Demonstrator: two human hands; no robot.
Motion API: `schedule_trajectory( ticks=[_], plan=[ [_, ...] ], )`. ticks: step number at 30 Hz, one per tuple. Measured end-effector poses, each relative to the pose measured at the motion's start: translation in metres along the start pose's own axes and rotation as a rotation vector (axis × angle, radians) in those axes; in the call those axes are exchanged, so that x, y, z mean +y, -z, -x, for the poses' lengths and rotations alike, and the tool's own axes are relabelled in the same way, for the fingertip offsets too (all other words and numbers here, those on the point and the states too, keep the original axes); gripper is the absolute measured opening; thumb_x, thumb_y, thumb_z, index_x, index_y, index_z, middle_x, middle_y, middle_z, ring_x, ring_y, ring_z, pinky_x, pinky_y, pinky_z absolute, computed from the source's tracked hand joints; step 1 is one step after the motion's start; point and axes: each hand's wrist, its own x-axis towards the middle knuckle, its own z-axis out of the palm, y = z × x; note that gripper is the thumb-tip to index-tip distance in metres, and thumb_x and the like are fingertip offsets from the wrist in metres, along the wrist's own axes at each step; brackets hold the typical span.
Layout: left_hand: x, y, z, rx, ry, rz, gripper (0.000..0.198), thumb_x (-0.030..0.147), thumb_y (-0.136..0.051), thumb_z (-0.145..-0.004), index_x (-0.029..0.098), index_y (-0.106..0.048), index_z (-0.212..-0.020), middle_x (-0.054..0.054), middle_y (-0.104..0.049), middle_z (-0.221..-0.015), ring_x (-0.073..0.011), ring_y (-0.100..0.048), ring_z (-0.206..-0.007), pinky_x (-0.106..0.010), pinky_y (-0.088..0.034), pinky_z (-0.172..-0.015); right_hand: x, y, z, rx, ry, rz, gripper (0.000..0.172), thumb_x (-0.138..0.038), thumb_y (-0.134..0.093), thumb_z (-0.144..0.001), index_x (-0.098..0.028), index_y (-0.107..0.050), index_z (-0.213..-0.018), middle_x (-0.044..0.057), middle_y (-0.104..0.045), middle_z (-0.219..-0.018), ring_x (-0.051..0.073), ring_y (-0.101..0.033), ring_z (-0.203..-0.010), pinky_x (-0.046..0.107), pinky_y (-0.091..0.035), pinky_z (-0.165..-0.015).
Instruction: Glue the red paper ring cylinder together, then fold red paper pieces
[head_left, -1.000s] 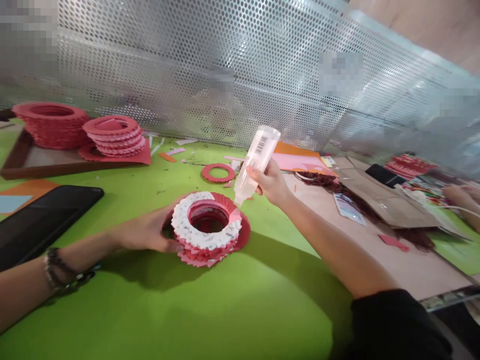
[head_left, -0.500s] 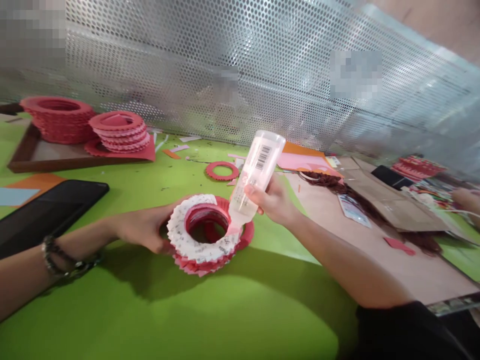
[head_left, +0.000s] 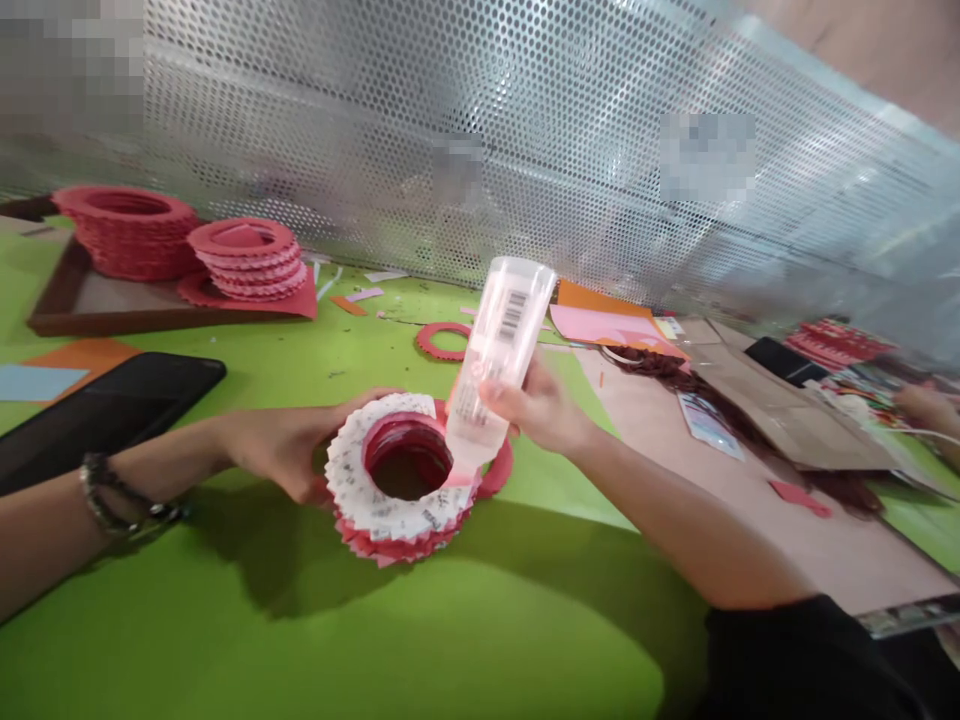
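Note:
A stack of red paper rings (head_left: 397,500) with a white printed ring on top sits on the green table (head_left: 375,640). My left hand (head_left: 289,450) grips its left side and tilts it up a little. My right hand (head_left: 536,405) holds a clear glue bottle (head_left: 495,360) upside down. The bottle's tip touches the right rim of the top ring.
A black phone (head_left: 105,415) lies at the left. A brown tray (head_left: 90,310) at the back left carries two piles of red rings (head_left: 247,260). One loose red ring (head_left: 442,342), coloured paper sheets (head_left: 611,325) and brown cardboard (head_left: 780,420) lie right of centre. Perforated metal screen (head_left: 480,150) behind. Another person's hand (head_left: 926,405) at far right.
My right hand has brought the glue bottle down and left, from above the ring's right edge onto its rim. My left hand has tilted the stack slightly.

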Motion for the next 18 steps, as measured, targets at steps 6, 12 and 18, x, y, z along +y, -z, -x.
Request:
schedule_trajectory(
  ticks=[6, 12, 18],
  plan=[
    [-0.003, 0.002, 0.000, -0.023, 0.011, 0.026, 0.080, 0.021, -0.050, -0.055, 0.012, -0.032, -0.132, -0.005, -0.055, -0.126, -0.0232, -0.051, -0.113, -0.035, -0.041, -0.091, 0.008, 0.005, -0.006, 0.003, -0.017, 0.008, 0.044, -0.055, -0.065, -0.060, -0.019, -0.047, -0.078, -0.001, -0.053, -0.065, 0.010, -0.050, -0.056, 0.020, -0.041, -0.040],
    [-0.005, 0.000, 0.002, 0.004, 0.072, 0.025, 0.077, 0.019, -0.043, -0.054, 0.008, -0.035, -0.130, 0.000, -0.062, -0.117, -0.0191, -0.057, -0.103, -0.026, -0.043, -0.088, 0.014, 0.016, -0.027, 0.051, -0.045, 0.062, 0.047, -0.058, -0.066, -0.056, -0.020, -0.046, -0.075, -0.004, -0.050, -0.060, 0.006, -0.041, -0.044, 0.018, -0.033, -0.034],
    [-0.007, 0.003, 0.001, -0.044, 0.021, -0.005, 0.083, 0.020, -0.043, -0.054, 0.007, -0.026, -0.135, -0.004, -0.056, -0.125, -0.0197, -0.053, -0.110, -0.029, -0.040, -0.092, 0.007, 0.013, -0.020, 0.034, -0.050, 0.037, 0.044, -0.061, -0.059, -0.063, -0.020, -0.046, -0.073, -0.003, -0.049, -0.057, 0.005, -0.035, -0.039, 0.018, -0.029, -0.031]
  ],
)
